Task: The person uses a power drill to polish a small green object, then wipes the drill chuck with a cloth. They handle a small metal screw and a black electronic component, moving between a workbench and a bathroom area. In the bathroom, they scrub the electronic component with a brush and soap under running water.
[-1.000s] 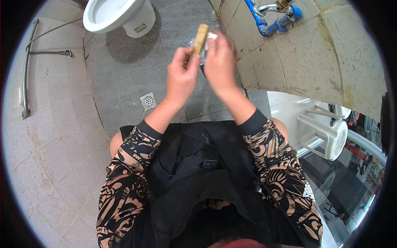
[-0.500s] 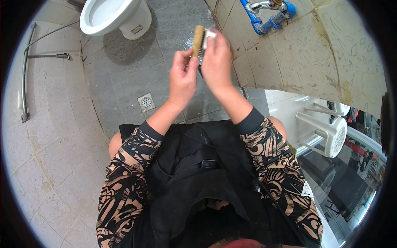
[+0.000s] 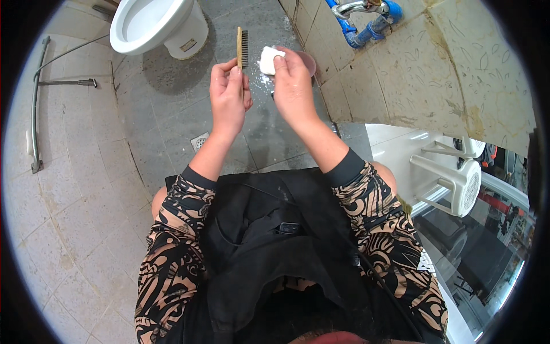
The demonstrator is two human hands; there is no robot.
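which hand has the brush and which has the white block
The left hand grips the wooden-handled brush, bristles pointing right. The right hand pinches the white block in its fingertips.

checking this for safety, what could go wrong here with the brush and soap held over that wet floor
1. The white soap bar sits pinched at the right hand fingertips; it could slip and drop onto the grey tiled floor.
2. The floor looks wet with white flecks beneath the hands, so footing may be slippery.
3. The left hand grips the wooden brush low on its handle, bristles facing the soap; a slip could scrape fingers.
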